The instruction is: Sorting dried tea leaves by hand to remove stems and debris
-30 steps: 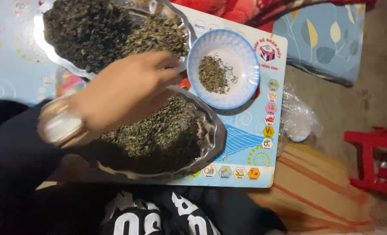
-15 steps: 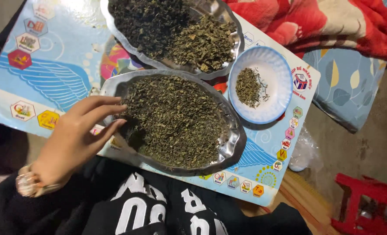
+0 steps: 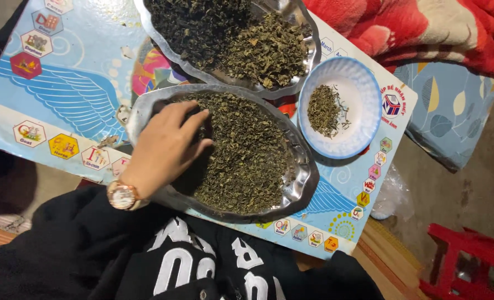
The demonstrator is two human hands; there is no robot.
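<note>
My left hand (image 3: 166, 149), with a gold watch on the wrist, lies palm down on the left part of a heap of dried green leaves (image 3: 247, 150) in the nearer silver oval tray (image 3: 309, 178). Its fingertips press into the leaves and nothing is gripped. A second silver tray (image 3: 315, 53) behind it holds darker and lighter dried leaves. To the right stands a blue-and-white bowl (image 3: 363, 116) with a small pile of leaf bits. My right hand is out of view.
The trays and bowl rest on a colourful picture board (image 3: 64, 94) over my lap in dark clothing. A red blanket (image 3: 413, 28) and blue leaf-patterned cushion (image 3: 449, 116) lie at the upper right, a crumpled plastic bag (image 3: 391, 194) and red stool (image 3: 469, 261) at the right.
My left hand drew back from near the bowl to the near tray's left rim, then moved onto the leaves. The camera view shifted left.
</note>
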